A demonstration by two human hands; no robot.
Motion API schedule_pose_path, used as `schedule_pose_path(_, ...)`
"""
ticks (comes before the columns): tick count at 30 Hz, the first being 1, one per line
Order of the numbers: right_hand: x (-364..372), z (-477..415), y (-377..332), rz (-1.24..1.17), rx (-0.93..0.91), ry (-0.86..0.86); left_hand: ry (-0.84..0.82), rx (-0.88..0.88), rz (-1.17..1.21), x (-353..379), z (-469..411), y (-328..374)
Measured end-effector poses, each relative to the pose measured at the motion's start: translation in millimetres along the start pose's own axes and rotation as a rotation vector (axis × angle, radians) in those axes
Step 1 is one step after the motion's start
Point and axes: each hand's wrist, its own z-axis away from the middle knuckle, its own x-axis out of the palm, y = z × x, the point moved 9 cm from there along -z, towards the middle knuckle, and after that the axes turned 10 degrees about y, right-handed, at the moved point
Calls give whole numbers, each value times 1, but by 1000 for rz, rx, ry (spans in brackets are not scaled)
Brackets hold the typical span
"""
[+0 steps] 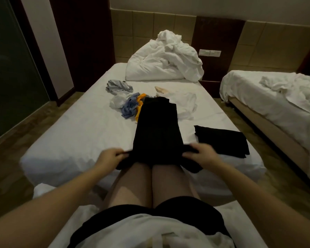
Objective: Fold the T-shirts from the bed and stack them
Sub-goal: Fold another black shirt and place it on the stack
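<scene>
A black T-shirt [157, 129] lies in a long narrow strip down the middle of the white bed [75, 133], its near end draped over my knees. My left hand [111, 157] grips its near left corner and my right hand [200, 154] grips its near right corner. To the right lies a folded black T-shirt [222, 140], flat on the sheet. Behind the strip sit unfolded garments: a blue and orange bundle [132, 106], a white shirt [184, 104] and a grey-blue one [118, 86].
A crumpled white duvet [163, 63] is heaped at the head of the bed. A second bed [276, 101] with rumpled sheets stands to the right across a narrow gap of floor. A dark glass panel [11, 72] is at left.
</scene>
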Motion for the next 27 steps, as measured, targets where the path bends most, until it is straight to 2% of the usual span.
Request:
schedule_pose_path(2,-56,-34,-28,48,-63,239,106,62,28,-43,-38,46)
schedule_pose_path(5,-158,-78,-106,52,-186,608,344,266,92,-129,-94,146)
schedule_pose_path(7,-204,-100,-148,28,-239,740,332,359,29,-161,-124,195)
schedule_pose_path(9,-220,-124,-176,182,-269,656,280,402,-131,-182,-142,223)
schedule_pose_path(10,-233,-130,-191,207,-291,658,322,398,-116,-202,-147,234)
schedule_pose_path(11,-253,-132,-207,171,-315,728,413,408,-54,-227,-151,246)
schedule_pose_path(13,-291,-129,-234,-74,-353,901,593,508,12,-266,-148,275)
schedule_pose_path(14,-298,-133,-242,-113,-339,900,561,553,-48,-267,-147,289)
schedule_pose_path(16,-264,-151,-247,89,-274,615,414,557,-190,-254,-148,294)
schedule_pose_path(17,-257,-156,-246,203,-294,567,421,549,-202,-261,-150,294)
schedule_pose_path(18,-265,-153,-252,232,-350,632,475,549,-167,-276,-152,294)
schedule_pose_path(19,-283,-147,-256,150,-374,726,533,552,-125,-291,-153,295)
schedule_pose_path(21,-310,-137,-267,105,-401,832,557,591,-143,-303,-149,299)
schedule_pose_path(27,-337,-135,-276,-24,-366,934,662,687,-136,-316,-149,326)
